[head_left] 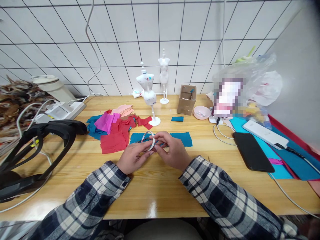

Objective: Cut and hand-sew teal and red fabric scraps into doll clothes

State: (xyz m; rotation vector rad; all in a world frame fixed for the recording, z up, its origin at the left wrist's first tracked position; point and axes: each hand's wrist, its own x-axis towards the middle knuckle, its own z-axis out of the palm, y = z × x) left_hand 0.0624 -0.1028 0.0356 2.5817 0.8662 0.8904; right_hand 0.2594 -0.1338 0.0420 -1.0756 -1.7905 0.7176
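Between my two hands is a thin, narrow white ring that looks like a roll of tape (153, 142), held upright over the table. My left hand (132, 157) grips its lower left side with closed fingers. My right hand (175, 152) has its thumb and fingers pinched at the ring's right edge. A strip of teal cloth (185, 138) lies flat just beyond, partly hidden by my hands. A small dark item near my left fingers is too covered to name. Red cloth (113, 141) is spread to the left of the strip.
Small white dress forms (149, 95) stand at the back, near a cardboard box (183, 104) and a pink bowl (202, 115). A small teal piece (177, 119) lies nearby. A black phone (252, 151) and cables are at right; a black headset frame (60, 133) is at left.
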